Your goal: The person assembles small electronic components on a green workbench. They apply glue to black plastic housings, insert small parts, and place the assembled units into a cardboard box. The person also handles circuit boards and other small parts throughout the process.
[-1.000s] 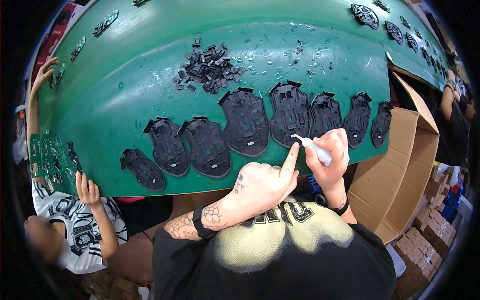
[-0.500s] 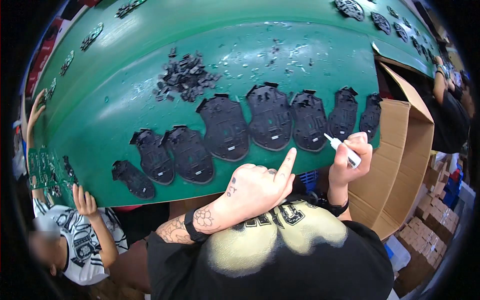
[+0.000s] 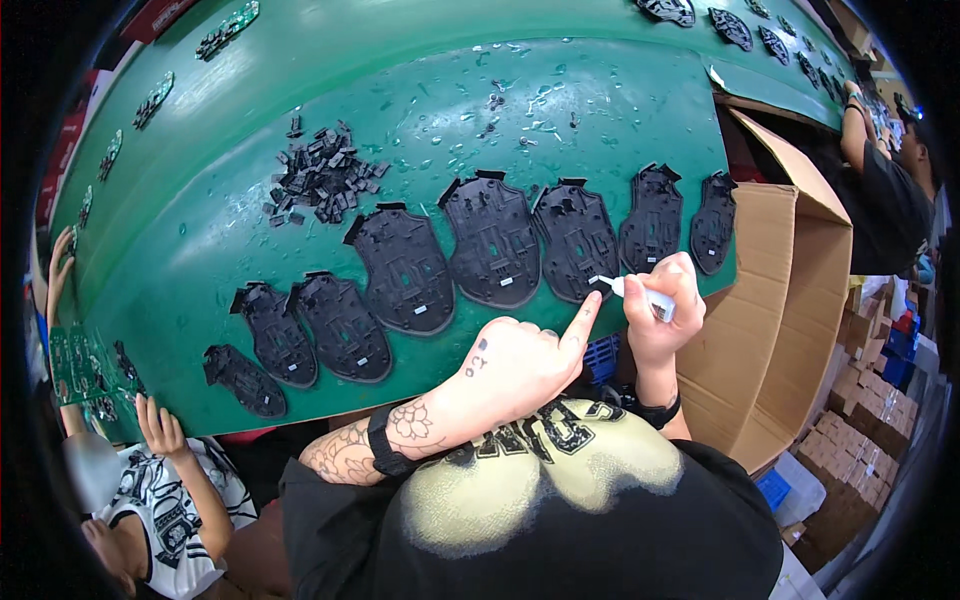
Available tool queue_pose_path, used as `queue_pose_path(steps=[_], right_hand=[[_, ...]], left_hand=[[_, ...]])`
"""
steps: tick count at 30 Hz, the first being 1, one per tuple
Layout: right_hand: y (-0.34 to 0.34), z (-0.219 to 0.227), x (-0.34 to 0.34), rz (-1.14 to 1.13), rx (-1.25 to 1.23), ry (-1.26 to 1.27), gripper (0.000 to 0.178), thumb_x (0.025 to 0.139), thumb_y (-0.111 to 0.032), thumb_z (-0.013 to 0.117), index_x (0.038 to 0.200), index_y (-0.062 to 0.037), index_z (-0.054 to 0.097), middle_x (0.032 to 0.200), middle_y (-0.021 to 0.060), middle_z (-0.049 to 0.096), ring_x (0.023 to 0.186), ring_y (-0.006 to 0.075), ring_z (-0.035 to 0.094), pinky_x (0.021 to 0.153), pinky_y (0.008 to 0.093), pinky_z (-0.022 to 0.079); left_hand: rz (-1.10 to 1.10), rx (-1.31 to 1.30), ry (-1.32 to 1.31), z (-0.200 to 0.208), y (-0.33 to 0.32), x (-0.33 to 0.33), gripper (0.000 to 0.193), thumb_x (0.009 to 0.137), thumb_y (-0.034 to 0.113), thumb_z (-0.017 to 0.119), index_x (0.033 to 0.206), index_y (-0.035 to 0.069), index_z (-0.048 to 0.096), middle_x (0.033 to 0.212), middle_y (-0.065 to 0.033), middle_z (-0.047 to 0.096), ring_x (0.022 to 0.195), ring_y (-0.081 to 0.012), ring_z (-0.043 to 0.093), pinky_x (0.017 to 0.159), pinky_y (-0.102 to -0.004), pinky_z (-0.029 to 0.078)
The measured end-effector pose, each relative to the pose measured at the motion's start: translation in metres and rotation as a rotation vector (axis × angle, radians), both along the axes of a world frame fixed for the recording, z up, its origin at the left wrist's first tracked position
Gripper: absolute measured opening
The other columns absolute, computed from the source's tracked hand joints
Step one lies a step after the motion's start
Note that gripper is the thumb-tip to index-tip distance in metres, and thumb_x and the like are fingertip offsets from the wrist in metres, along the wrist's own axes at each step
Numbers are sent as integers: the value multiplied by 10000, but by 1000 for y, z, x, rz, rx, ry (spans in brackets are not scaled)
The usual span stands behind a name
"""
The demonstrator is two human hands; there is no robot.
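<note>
A row of several black plastic shells, shaped like computer mouse bases, lies along the near side of the green work surface (image 3: 330,235). My right hand (image 3: 665,310) grips a small white squeeze bottle (image 3: 652,303) with a thin nozzle. Its tip points left, at the lower end of one black shell (image 3: 577,240), close to a small pale rectangle. My left hand (image 3: 525,365) has its index finger stretched out, the fingertip at that shell's near edge; the other fingers are curled and nothing shows in them. Whether nozzle or fingertip touches the shell, I cannot tell.
A pile of small black pieces (image 3: 322,172) sits beyond the shells. Clear bits are scattered farther back. An open cardboard box (image 3: 765,320) stands at the right edge. Green circuit boards (image 3: 228,30) line the far left. Other people work at left and far right.
My right hand has brought the bottle left and lower, its nozzle now beside my left fingertip at the shell's lower end. The whole view has shifted slightly.
</note>
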State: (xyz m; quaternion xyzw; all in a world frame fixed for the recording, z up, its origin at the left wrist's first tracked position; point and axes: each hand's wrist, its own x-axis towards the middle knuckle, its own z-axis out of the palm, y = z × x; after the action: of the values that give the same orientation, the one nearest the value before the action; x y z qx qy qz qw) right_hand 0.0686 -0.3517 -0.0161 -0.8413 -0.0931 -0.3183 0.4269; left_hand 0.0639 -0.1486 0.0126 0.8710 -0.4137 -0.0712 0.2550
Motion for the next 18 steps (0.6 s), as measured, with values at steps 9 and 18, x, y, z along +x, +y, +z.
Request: queue_pose_path(steps=[9,18], right_hand=[[1,5,0,15,6,1,226,672,35,770,745,-36,568,641,62,548,595,219,497,533,324,409],[-37,0,2,-254,419,-68,172,802,15,646,749,-42,493,683,20,476,669,131,450,610,268,352]], left_hand=[[21,-23,6,0,0,0,610,890,240,642,1420,-14,479,478,-14,516,404,-203,548,419,-371,443],[38,41,4,7,-1,2,618,881,244,651,1434,26,481,484,-7,517,413,-192,553,436,-355,444]])
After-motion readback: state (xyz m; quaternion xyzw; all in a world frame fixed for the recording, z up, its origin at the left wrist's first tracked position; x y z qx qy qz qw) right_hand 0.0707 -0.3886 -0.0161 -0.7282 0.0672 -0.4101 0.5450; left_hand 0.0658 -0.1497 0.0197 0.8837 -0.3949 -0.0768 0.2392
